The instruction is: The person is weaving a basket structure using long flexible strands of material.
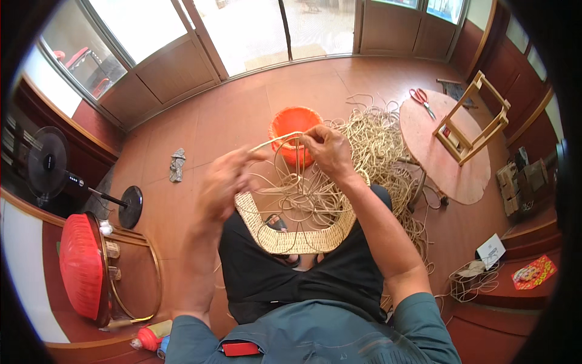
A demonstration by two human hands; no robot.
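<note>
Two bare hands work a strand of tan cord [276, 141] above a woven piece on the lap.
The right hand [328, 151] pinches the cord between its fingers; the strand runs left to the left hand [225, 179], which is blurred, so whether its fingers grip or merely touch it I cannot tell. Below and nearer, the curved woven piece [327, 241] lies across the thighs of black trousers [260, 279]. An orange bucket [306, 114] stands on the floor [230, 109] just beyond the hands, with a tangled heap of cord [379, 136] to its right. Farther right, a round surface [476, 182] carries red-handled scissors [422, 102] and a wooden frame [485, 143].
</note>
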